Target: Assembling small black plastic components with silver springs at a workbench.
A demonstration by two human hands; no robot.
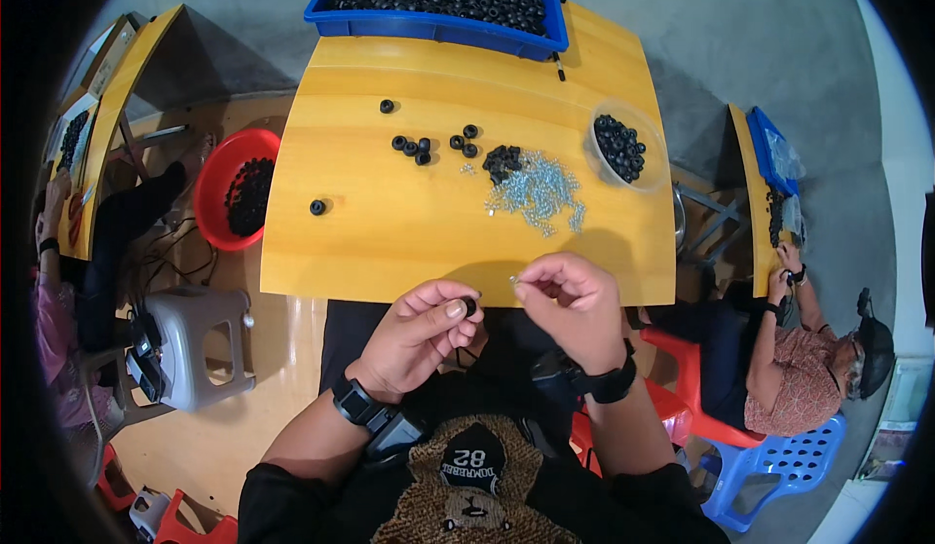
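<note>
Just off the table's front edge, my left hand (414, 335) is closed around a small round black plastic part (469, 305), which shows between thumb and fingers. To its right, my right hand (575, 305) pinches a tiny silvery piece (513, 279) between thumb and index finger; its exact kind is too small to tell. Beyond my right hand a spread of small silvery metal pieces (538, 191) lies on the yellow table (370, 242). A cluster of small black pieces (502, 162) touches that spread. Several loose round black parts (411, 148) sit farther left.
A blue tray (429, 26) full of black parts stands at the far edge. At right is a clear bowl (643, 169) of black parts. A red basin (209, 193) and grey stool (195, 339) are left. Other people sit at both sides, one at a side table (745, 193).
</note>
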